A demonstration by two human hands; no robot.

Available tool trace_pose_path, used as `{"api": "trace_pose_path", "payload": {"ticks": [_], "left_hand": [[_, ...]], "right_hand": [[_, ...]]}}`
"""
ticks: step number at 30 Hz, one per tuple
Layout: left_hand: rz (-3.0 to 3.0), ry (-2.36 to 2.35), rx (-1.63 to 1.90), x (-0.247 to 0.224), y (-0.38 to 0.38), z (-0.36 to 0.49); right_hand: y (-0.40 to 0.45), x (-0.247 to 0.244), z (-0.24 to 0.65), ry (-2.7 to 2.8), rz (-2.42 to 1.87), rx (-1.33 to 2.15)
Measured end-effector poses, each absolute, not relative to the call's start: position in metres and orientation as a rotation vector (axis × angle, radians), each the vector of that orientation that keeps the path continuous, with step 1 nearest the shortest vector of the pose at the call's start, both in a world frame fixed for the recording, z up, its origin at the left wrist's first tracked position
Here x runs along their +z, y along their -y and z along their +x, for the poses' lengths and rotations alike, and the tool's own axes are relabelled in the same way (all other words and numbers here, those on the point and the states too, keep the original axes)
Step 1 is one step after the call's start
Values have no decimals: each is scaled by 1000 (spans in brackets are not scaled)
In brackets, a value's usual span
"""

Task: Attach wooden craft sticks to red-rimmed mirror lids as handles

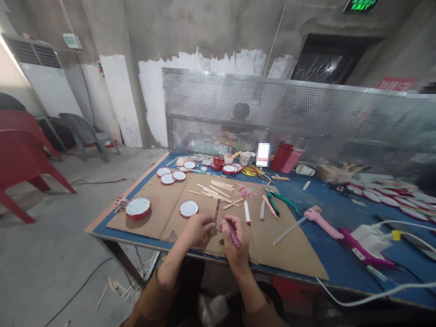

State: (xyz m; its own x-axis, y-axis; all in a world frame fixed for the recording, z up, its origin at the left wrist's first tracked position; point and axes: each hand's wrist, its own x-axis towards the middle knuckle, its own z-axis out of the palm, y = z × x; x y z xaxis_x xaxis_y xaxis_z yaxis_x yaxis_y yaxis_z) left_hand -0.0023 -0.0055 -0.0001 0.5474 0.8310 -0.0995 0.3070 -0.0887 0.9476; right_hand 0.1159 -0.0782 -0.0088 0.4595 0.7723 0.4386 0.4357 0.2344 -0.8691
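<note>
My left hand (197, 230) is closed on a thin, dark brown flat stick (217, 210) that stands up from the fingertips. Wrapped round a purple marker (233, 233), my right hand (237, 247) holds its tip close to the stick; whether they touch I cannot tell. Under both hands lies a cardboard sheet (163, 200). Just beyond the left hand is a round red-rimmed disc (188, 208) with a pale face. Pale wooden sticks (213, 190) are scattered past the hands, near a heap of colourful thread-like bits (245, 190). A white marker with a red end (247, 212) lies right of them.
At right are green-handled pliers (282, 200), a pink glue gun (322, 221) and a purple power strip (363, 247) with cables. A thicker red round piece (138, 208) sits at left. Several discs, a red bottle (281, 156) and a perforated metal screen (211, 109) stand behind.
</note>
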Motion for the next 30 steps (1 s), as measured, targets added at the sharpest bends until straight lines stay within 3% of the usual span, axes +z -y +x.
{"api": "trace_pose_path", "payload": {"ticks": [15,19,28,30], "left_hand": [[1691,-944,587,-8,3,-3],[1681,-927,585,-9,3,-3],[1699,-943,600,-9,3,-1],[1724,-959,621,-10,2,-1]], "right_hand": [[73,-7,122,1227,-1393,326],[77,1,129,1438,-1424,182],[89,15,251,1795,-1715,-368],[89,16,281,1986,-1806,-355]]}}
